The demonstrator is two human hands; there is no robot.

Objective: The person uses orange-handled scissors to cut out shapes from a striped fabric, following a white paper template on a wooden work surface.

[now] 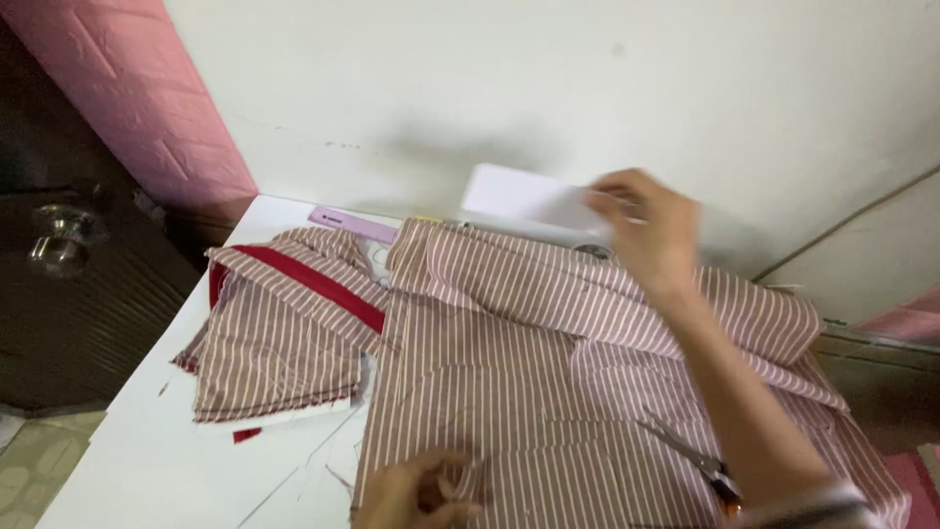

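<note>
A large piece of red-and-white striped fabric (548, 372) is spread over a white table (157, 460). My left hand (421, 493) rests on its near edge, fingers curled and pinching the cloth. My right hand (651, 230) reaches to the far side and holds a white flat piece (524, 196), blurred by motion, above the fabric's far edge. Whether it is paper or plastic is unclear.
A smaller stack of striped pieces with a red band (284, 313) lies to the left. A purple ruler (352, 225) sits at the far table edge. Scissors (690, 456) lie on the fabric near my right forearm. A dark door with a knob (59, 240) is at left.
</note>
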